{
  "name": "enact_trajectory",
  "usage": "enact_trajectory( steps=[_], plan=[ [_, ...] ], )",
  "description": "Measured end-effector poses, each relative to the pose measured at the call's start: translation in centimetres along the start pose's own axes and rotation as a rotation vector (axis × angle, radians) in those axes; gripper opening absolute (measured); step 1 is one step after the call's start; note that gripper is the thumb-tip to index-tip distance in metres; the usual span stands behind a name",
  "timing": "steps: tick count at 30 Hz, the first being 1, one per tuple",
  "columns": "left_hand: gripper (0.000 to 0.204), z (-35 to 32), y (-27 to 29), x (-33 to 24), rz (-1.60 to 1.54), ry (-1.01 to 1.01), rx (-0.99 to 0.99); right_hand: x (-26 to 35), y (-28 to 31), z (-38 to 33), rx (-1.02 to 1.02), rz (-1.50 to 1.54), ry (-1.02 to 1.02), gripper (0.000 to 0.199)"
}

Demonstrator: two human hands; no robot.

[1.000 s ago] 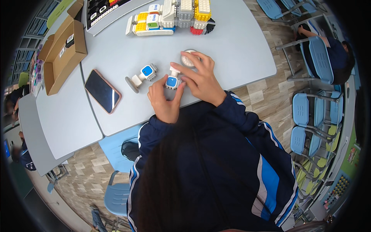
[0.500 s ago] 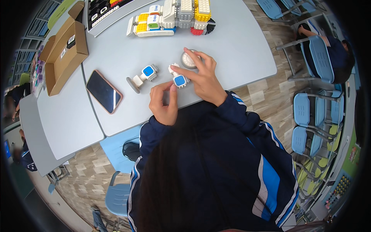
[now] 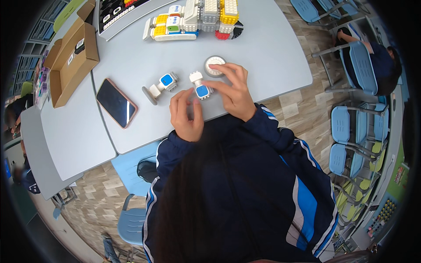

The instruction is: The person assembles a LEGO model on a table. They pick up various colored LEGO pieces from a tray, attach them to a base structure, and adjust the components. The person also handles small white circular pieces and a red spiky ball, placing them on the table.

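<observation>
A white toy building block (image 3: pixel 202 91) with a blue square face and a white connector (image 3: pixel 196 78) on its far side lies on the table between my hands. My left hand (image 3: pixel 186 115) rests to its left, thumb and fingers apart, fingertips close to the block. From the right my right hand (image 3: pixel 234 93) reaches over with fingers spread. Its index fingertip meets the block near the connector, while another fingertip lies over a white wheel with a grey rim (image 3: pixel 215 61). Left of these is a similar blue-faced block (image 3: pixel 167 80) joined to a grey-rimmed wheel (image 3: pixel 150 95).
A phone (image 3: pixel 116 103) lies on the left, near the seam between tabletops. Beyond it stands an open cardboard box (image 3: pixel 72 65). A white, yellow and grey block model (image 3: pixel 193 22) sits at the far side, beside a parts tray (image 3: pixel 120 17). Blue chairs (image 3: pixel 364 65) stand at right.
My right fingers have drawn back toward me, baring the connector and more of the wheel. My left thumb and fingers have loosened from the block. The blocks stay about where they were.
</observation>
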State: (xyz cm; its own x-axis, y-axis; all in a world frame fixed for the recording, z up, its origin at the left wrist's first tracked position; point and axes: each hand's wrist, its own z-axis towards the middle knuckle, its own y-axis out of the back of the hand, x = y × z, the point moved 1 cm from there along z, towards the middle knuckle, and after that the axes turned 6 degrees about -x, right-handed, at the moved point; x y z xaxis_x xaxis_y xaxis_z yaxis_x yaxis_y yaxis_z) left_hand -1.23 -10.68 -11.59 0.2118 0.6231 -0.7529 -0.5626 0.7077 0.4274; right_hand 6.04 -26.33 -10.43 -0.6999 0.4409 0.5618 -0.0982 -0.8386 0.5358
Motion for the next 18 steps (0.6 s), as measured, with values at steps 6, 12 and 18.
enact_trajectory(
  steps=[6,12,18],
  plan=[
    [0.040,0.2,-0.2,-0.6,0.066,-0.007,0.084,0.2,0.0,-0.1,0.126,-0.077,-0.059,0.033],
    [0.038,0.2,-0.2,-0.2,0.086,-0.009,0.141,-0.6,-0.3,-0.7,0.166,-0.038,0.005,0.033],
    [0.037,0.4,-0.1,-0.5,0.116,-0.008,0.199,-0.7,-0.4,-0.6,0.229,0.058,-0.078,0.028]
  ],
)
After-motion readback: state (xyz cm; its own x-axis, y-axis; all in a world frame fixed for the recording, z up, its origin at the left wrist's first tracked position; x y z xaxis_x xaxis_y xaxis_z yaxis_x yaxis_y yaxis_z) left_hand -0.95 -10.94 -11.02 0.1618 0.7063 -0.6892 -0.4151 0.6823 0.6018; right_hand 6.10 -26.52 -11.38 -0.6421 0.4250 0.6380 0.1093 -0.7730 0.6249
